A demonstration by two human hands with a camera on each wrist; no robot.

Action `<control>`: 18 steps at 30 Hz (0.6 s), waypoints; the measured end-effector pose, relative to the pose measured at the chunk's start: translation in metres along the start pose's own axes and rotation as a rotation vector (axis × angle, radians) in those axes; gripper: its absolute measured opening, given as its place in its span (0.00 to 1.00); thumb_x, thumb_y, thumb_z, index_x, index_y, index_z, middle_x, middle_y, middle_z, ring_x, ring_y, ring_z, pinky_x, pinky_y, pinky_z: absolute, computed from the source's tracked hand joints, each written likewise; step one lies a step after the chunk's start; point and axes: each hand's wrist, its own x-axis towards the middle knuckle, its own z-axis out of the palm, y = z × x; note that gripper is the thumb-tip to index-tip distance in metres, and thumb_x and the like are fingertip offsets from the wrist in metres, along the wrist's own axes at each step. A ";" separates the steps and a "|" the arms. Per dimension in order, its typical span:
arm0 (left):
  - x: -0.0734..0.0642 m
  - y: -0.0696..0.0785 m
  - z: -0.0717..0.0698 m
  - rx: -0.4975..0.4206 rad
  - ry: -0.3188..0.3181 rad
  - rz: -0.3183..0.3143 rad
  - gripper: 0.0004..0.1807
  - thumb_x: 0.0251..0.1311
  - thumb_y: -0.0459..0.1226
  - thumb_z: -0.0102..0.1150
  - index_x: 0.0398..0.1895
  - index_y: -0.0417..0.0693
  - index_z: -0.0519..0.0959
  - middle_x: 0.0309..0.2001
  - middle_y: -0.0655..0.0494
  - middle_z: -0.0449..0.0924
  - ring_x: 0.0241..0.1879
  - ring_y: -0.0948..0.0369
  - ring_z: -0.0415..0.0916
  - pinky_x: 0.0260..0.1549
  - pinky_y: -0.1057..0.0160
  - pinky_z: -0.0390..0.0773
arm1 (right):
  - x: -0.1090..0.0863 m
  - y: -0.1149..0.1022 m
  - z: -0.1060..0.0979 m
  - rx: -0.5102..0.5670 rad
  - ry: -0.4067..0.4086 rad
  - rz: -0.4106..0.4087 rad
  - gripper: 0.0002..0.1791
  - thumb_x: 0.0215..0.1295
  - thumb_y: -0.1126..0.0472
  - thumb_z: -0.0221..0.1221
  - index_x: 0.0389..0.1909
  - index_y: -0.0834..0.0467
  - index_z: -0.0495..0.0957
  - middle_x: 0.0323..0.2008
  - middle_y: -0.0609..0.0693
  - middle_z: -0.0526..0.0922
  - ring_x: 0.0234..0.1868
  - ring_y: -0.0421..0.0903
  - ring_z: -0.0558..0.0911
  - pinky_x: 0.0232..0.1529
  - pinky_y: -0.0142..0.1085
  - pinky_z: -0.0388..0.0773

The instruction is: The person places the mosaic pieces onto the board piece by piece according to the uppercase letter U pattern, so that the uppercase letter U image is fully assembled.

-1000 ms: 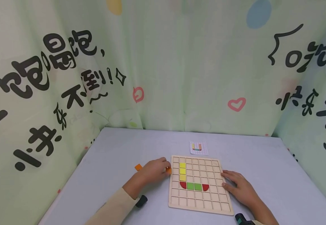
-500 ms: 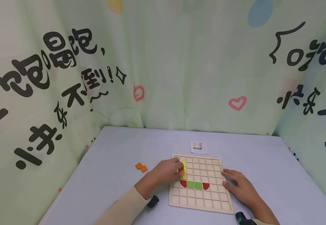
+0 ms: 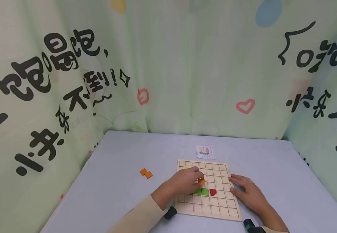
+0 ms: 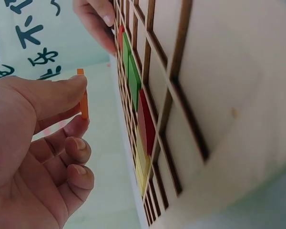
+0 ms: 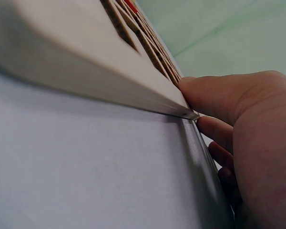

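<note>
My left hand pinches an orange square tile between thumb and fingers, over the middle of the wooden grid board. The left wrist view shows the tile on edge, apart from the board. Two green tiles and a red quarter-round tile lie in one row of the board. Another red tile and yellow tiles are partly hidden from the head camera by the left hand. My right hand rests against the board's right edge, thumb on the rim, fingers fairly straight.
Two orange tiles lie on the pale table left of the board, touching or overlapping. A small pattern card lies behind the board. Printed curtains enclose the table at the back and sides.
The left hand has carried the orange tile rightward from the board's left edge, past the yellow column, to the middle. The right hand has stayed at the board's right edge.
</note>
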 end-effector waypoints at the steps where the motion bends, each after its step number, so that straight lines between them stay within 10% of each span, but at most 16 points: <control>1: 0.001 0.002 0.000 -0.004 0.000 0.012 0.14 0.63 0.48 0.63 0.50 0.60 0.81 0.38 0.69 0.70 0.29 0.72 0.66 0.28 0.74 0.68 | 0.000 0.000 0.000 -0.001 0.000 0.000 0.32 0.65 0.44 0.60 0.63 0.61 0.74 0.65 0.59 0.70 0.67 0.63 0.61 0.61 0.63 0.56; 18: 0.026 0.019 0.007 -0.062 -0.002 -0.020 0.13 0.62 0.47 0.64 0.49 0.61 0.81 0.38 0.72 0.71 0.33 0.72 0.67 0.32 0.74 0.69 | 0.002 0.002 0.001 -0.009 -0.002 0.005 0.31 0.65 0.46 0.60 0.63 0.61 0.74 0.65 0.59 0.70 0.67 0.63 0.61 0.61 0.63 0.56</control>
